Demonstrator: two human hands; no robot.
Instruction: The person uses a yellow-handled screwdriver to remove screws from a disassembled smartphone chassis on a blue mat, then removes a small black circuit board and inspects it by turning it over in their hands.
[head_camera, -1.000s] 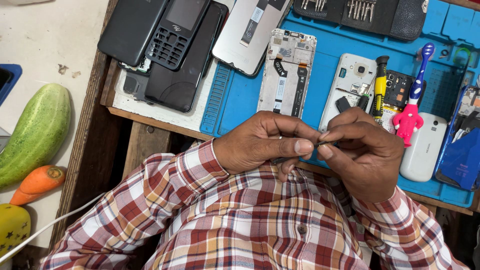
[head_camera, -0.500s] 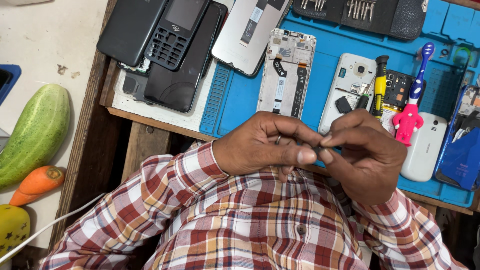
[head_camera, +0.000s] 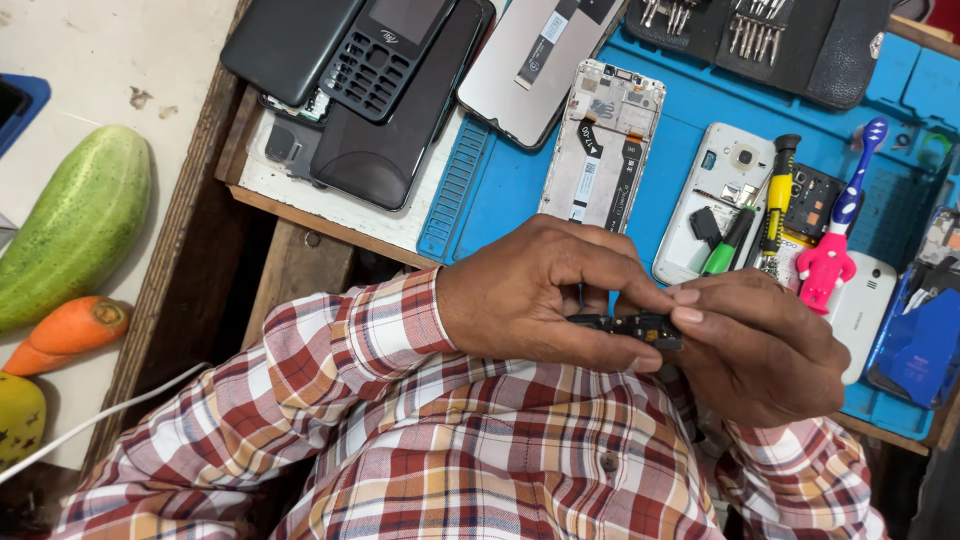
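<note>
1. The left hand (head_camera: 535, 295) is curled nearly closed, its thumb and forefinger pinching the left end of a small, narrow black circuit strip (head_camera: 628, 326).
2. The right hand (head_camera: 755, 345) is curled just as tightly, its fingertips (head_camera: 687, 296) clamped on the right end of the same strip, so both hands hold it between them.
3. The strip lies roughly level, held above the person's red, white and tan checked shirt (head_camera: 450, 450) and just in front of the near edge of the blue silicone work mat (head_camera: 510, 190).
4. On the mat behind the hands lies an opened white phone frame with black ribbon cables (head_camera: 603, 140).
5. Right of that frame rests a white phone back shell (head_camera: 715, 195), with a yellow-and-black screwdriver (head_camera: 775, 200) across it.
6. A pink-and-blue toothbrush (head_camera: 838, 240) lies further right.
7. Well to the left, on the pale counter, lie a green cucumber (head_camera: 75, 225) and an orange carrot (head_camera: 65, 335).
</note>
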